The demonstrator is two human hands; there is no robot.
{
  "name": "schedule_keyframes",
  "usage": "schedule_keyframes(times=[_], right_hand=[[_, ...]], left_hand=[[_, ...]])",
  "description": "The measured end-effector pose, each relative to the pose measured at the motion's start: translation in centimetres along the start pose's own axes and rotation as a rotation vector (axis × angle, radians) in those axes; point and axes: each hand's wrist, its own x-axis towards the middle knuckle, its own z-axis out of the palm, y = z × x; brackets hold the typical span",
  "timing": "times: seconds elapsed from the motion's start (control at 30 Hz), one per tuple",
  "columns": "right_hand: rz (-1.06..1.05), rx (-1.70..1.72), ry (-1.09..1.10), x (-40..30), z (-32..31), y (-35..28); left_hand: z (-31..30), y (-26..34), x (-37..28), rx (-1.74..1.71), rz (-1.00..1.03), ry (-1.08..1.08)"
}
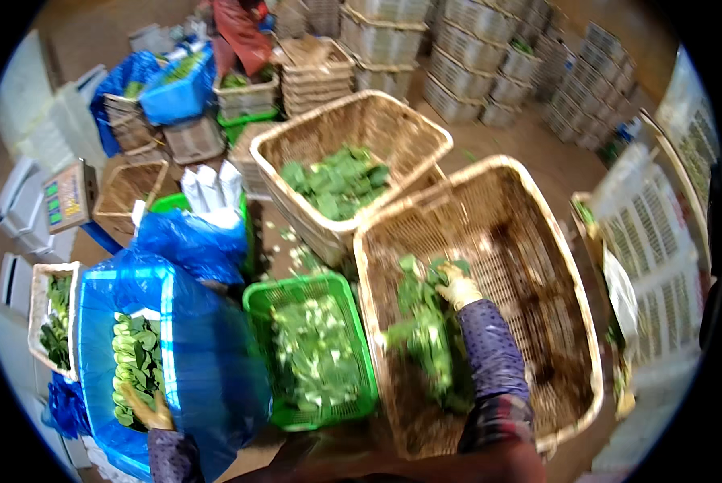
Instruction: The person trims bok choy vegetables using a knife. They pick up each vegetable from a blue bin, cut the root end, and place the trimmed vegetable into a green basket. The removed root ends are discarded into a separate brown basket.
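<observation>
My left hand (pixel 146 410), in a pale yellow glove, rests with fingers apart against rows of bok choy (pixel 136 350) inside a crate lined with blue plastic film (pixel 216 344). At the right, my right hand (pixel 459 287), gloved too, reaches down into a large beige plastic crate (pixel 569 362). Its fingers are among the leaves of a loose pile of greens (pixel 430 338) along that crate's left side; whether they grip a leaf is hidden by the glove and blur. Between the two hands stands a green plastic basket (pixel 249 308) holding cut leaves and pale stem pieces (pixel 315 350).
Another beige crate (pixel 264 145) with leaves stands beyond. A digital scale (pixel 68 196) is at the left, near a blue plastic bag (pixel 192 238). Stacked crates (pixel 385 42) line the back. A person in a red apron (pixel 240 36) is at the far side. Trimmings litter the floor.
</observation>
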Motion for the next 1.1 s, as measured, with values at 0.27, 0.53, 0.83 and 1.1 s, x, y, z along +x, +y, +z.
schedule_keyframes(times=[0.27,0.53,0.83,1.1], right_hand=[[0.165,-0.205,-0.246,11.5,15.2,4.5],[-0.021,1.068,0.214,1.8,-0.1,7.3],[-0.039,1.625,-0.623,-23.3,-2.5,-23.9],[-0.335,1.293,-0.216,-25.9,2.1,-32.8]], left_hand=[[0.9,16.1,-7.0,-0.416,-0.240,-0.550],[2.8,23.8,-4.6,-0.813,-0.221,-0.684],[8.0,32.3,-5.9,-1.652,-0.360,-1.161],[4.2,20.8,-3.3,-1.467,0.121,-1.017]])
